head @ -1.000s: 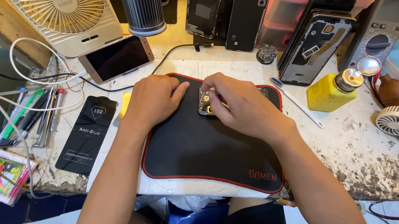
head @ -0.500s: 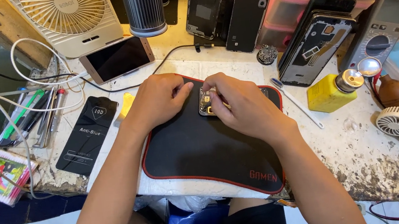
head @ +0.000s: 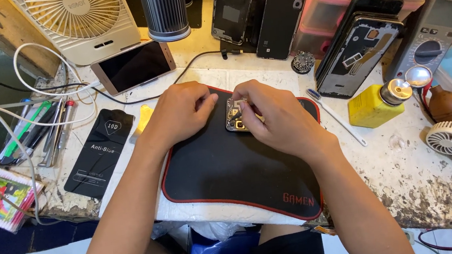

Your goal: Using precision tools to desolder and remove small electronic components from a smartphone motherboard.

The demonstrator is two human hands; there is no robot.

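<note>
With both hands crowding the small gold-toned, roughly square metal phone part (head: 236, 117), it's mostly hidden, so orientation is a rough read: it lies flat on the black desk mat with red stitched edge (head: 231, 172), near the mat's far edge, centre. Long axis seems to run away from the person, toward the leaning black phone back covers (head: 281, 15); which end is which I can't tell

Right hand (head: 276, 118) has fingertips pinched on the part's top edge. Left hand (head: 182, 115) sits curled just beside it, thumb toward it; contact unclear

Risks, my judgement:
- pinch slips, part skids off the mat toward the yellow plastic solvent bottle (head: 374, 105)
- too much fingertip force bends or cracks it
- anything loose pops free and vanishes on the mottled white tabletop (head: 413, 174)
</note>
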